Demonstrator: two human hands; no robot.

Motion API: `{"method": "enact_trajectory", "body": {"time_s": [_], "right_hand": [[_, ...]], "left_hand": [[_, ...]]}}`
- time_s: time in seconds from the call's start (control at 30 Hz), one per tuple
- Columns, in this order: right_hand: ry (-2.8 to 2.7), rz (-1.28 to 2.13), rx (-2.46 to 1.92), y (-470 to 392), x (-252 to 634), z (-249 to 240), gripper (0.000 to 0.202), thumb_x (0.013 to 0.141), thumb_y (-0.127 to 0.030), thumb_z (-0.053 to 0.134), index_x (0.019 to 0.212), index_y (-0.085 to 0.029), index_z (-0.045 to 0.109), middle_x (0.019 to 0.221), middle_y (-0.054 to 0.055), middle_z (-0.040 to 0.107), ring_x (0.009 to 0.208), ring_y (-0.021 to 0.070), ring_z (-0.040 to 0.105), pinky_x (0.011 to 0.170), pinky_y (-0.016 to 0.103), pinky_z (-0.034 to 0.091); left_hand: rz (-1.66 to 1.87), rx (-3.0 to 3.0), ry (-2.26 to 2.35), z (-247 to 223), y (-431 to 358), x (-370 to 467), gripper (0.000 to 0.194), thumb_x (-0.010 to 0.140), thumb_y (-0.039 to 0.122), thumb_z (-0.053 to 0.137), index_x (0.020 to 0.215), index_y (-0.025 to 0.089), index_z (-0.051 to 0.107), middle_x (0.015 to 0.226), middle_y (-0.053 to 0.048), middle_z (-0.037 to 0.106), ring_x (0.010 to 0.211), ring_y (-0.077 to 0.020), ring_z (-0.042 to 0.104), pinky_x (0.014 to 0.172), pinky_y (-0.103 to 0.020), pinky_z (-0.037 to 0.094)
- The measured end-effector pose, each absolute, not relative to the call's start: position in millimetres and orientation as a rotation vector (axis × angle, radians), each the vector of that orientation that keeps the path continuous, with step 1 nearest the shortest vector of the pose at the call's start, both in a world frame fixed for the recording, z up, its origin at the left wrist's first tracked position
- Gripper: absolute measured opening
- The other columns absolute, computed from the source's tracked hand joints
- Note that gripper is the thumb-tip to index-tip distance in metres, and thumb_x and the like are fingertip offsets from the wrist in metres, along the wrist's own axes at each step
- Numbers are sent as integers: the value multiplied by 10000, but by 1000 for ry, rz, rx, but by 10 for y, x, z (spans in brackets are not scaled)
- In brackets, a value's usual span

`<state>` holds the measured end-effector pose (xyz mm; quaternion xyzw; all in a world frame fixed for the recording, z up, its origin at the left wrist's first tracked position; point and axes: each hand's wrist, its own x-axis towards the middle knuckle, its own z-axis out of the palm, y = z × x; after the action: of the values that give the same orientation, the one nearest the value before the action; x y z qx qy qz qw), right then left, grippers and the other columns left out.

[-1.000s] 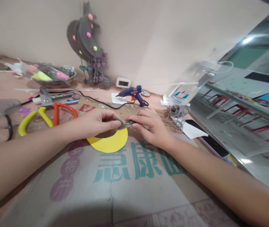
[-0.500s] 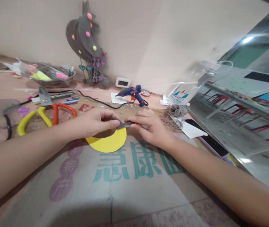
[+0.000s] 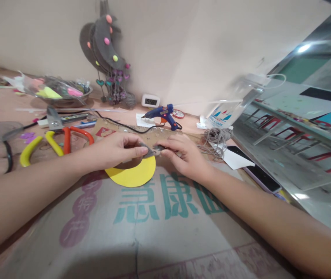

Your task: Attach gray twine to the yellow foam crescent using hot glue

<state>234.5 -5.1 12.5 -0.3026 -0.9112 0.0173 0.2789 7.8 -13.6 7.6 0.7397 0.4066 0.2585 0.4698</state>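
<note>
My left hand [image 3: 127,149] is closed, thumb and fingers pinching a grey, felt-like piece [image 3: 147,150]; its pointed end shows and the rest is hidden in the hand. Facing it, my right hand [image 3: 181,153] pinches a small dark grey bit [image 3: 160,147] whose kind I cannot make out. A narrow gap with something thin and pale shows between the two grey parts. Beneath the left hand lies a yellow rounded cutout [image 3: 133,174], its upper part covered or shaded by the hand. Both hands are over a printed cardboard sheet [image 3: 107,236].
A blue glue gun [image 3: 162,112] with a lit red light stands behind the hands near a small digital clock [image 3: 150,100]. Yellow-and-orange-handled pliers [image 3: 55,141] lie left. Grey cord [image 3: 217,139], a phone [image 3: 258,172] and a plastic bottle [image 3: 229,106] are right. Grey crescents [image 3: 104,46] hang behind.
The right fingertips have drawn slightly away from the left, and a small gap has opened between the grey parts. The yellow cutout stays in place.
</note>
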Motion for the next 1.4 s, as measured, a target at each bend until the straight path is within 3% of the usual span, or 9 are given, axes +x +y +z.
{"method": "enact_trajectory", "body": {"time_s": [0.57, 1.4], "right_hand": [[-2541, 3, -775, -48, 2355, 137, 292, 901, -337, 448, 1043, -173, 644, 755, 43, 584, 776, 165, 509, 724, 304, 345], [-2616, 37, -786, -33, 2339, 151, 255, 894, -283, 479, 1060, -180, 642, 744, 36, 572, 761, 155, 514, 701, 289, 319]], "left_hand": [[651, 1763, 1042, 116, -163, 84, 250, 824, 359, 519, 678, 157, 533, 575, 36, 529, 442, -40, 421, 406, -146, 316], [629, 1808, 1031, 105, -147, 62, 252, 829, 363, 517, 683, 157, 531, 566, 38, 502, 454, -40, 403, 400, -145, 286]]}}
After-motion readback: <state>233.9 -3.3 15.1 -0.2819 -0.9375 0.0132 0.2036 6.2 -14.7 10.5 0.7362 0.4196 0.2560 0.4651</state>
